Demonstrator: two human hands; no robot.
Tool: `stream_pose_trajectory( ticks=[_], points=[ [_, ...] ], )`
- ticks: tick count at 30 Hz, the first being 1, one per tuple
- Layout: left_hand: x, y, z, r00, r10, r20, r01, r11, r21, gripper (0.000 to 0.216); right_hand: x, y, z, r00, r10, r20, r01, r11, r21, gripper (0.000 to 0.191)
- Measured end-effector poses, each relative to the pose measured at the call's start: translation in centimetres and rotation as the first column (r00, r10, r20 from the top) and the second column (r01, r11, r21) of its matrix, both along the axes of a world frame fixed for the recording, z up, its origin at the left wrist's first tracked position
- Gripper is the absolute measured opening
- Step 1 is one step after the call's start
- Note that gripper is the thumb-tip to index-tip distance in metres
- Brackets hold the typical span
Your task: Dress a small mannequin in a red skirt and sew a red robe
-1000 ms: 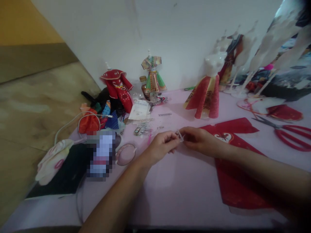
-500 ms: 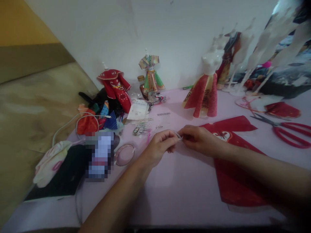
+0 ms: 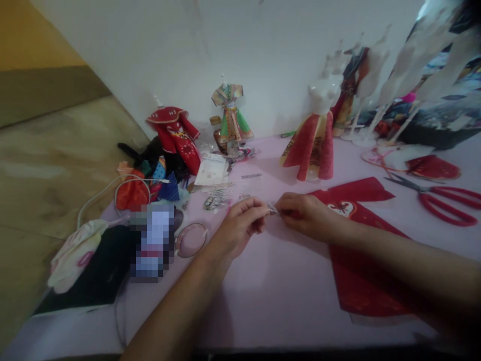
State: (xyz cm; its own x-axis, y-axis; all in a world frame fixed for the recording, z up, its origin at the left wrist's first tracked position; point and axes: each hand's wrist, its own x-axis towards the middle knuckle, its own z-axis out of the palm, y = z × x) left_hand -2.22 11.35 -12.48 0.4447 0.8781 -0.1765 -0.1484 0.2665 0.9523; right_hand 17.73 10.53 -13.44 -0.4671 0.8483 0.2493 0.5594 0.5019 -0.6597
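Pink surface point(image 3: 270, 306): red doll robe point(image 3: 370, 286) laid flat toward right edge, partly under right arm; red-handled scissors point(image 3: 445, 204) placed beyond it. Small glinting piece point(image 3: 273, 209) held above surface centre, pinched between fingertips of left hand point(image 3: 238, 228) and right hand point(image 3: 304, 215).

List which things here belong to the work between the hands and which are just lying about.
In use:
left hand
right hand
small silvery piece pinched between them

Lying about:
flat red garment
red-handled steel scissors
white mannequin in red-and-gold skirt
crumpled white cloth
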Motion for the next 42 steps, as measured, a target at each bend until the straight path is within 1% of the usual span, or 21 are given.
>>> stream_pose_trajectory(
  ticks=[2, 4, 7, 11, 14, 17, 19, 21, 22, 24, 26, 28, 30, 36, 38, 42],
  points=[
    [0.0, 0.0, 0.1, 1.0, 0.003, 0.022, -0.002, 1.0, -0.013, 0.015, 0.1, 0.0, 0.0, 1.0, 0.005, -0.004, -0.005, 1.0, -0.003, 0.018],
    [-0.1, 0.0, 0.6, 0.999, 0.014, 0.046, -0.012, 1.0, -0.024, 0.015, 0.1, 0.0, -0.1, 1.0, 0.01, -0.011, -0.011, 1.0, -0.016, 0.02],
    [-0.7, -0.1, 2.1, 0.991, 0.068, 0.117, -0.065, 0.997, -0.033, 0.016, 0.2, 0.3, -0.6, 1.0, 0.017, 0.004, -0.017, 0.999, -0.036, 0.024],
    [-2.2, 0.2, 4.2, 0.959, 0.15, 0.239, -0.155, 0.988, 0.003, 0.014, 0.3, 0.6, -1.1, 0.998, 0.032, 0.059, -0.029, 0.998, -0.052, 0.02],
    [-3.2, 0.5, 4.9, 0.951, 0.164, 0.263, -0.175, 0.984, 0.018, 0.012, 0.2, 0.5, -1.1, 0.998, 0.026, 0.064, -0.022, 0.998, -0.059, 0.017],
    [-3.6, 0.7, 4.8, 0.958, 0.137, 0.251, -0.144, 0.99, 0.008, 0.009, 0.0, 0.1, -0.9, 1.0, 0.021, 0.019, -0.02, 0.996, -0.082, 0.02],
    [-3.5, 0.8, 4.5, 0.96, 0.132, 0.249, -0.135, 0.991, -0.003, 0.011, -0.1, -0.2, -0.9, 1.0, 0.011, -0.003, -0.011, 0.998, -0.064, 0.027],
    [-3.4, 0.9, 4.2, 0.957, 0.144, 0.252, -0.144, 0.989, -0.019, 0.014, -0.4, -0.4, -0.9, 1.0, -0.029, 0.009, 0.03, 0.999, -0.033, 0.03],
    [-3.3, 0.9, 4.1, 0.955, 0.151, 0.257, -0.15, 0.988, -0.024, 0.016, -0.5, -0.4, -0.8, 0.998, -0.054, 0.019, 0.055, 0.998, -0.037, 0.028],
    [-3.1, 0.9, 3.9, 0.954, 0.145, 0.264, -0.143, 0.989, -0.024, 0.019, -0.7, -0.5, -0.7, 0.996, -0.085, 0.017, 0.086, 0.991, -0.101, 0.021],
    [-3.0, 0.9, 3.7, 0.959, 0.116, 0.258, -0.114, 0.993, -0.024, 0.02, -1.0, -0.4, -0.6, 0.996, -0.083, -0.027, 0.076, 0.98, -0.183, 0.013],
    [-2.9, 0.9, 3.5, 0.965, 0.084, 0.247, -0.079, 0.996, -0.033, 0.021, -1.1, -0.4, -0.5, 0.994, -0.078, -0.082, 0.058, 0.973, -0.225, 0.007],
    [-3.0, 0.9, 3.3, 0.967, 0.063, 0.248, -0.053, 0.997, -0.049, 0.021, -1.1, -0.3, -0.5, 0.991, -0.077, -0.114, 0.048, 0.97, -0.237, 0.003],
    [-3.1, 1.0, 3.1, 0.955, 0.044, 0.295, -0.017, 0.995, -0.093, 0.023, -0.9, 0.3, -1.3, 0.985, -0.078, -0.155, 0.041, 0.973, -0.228, 0.003],
    [-3.1, 1.1, 3.1, 0.95, 0.036, 0.31, -0.007, 0.995, -0.096, 0.024, -0.9, 0.5, -1.7, 0.979, -0.052, -0.199, 0.007, 0.975, -0.221, 0.007],
    [-3.2, 1.1, 3.0, 0.946, 0.036, 0.324, -0.011, 0.997, -0.079, 0.024, -0.8, 1.0, -2.1, 0.961, -0.025, -0.274, -0.036, 0.976, -0.215, 0.025]
  ],
)
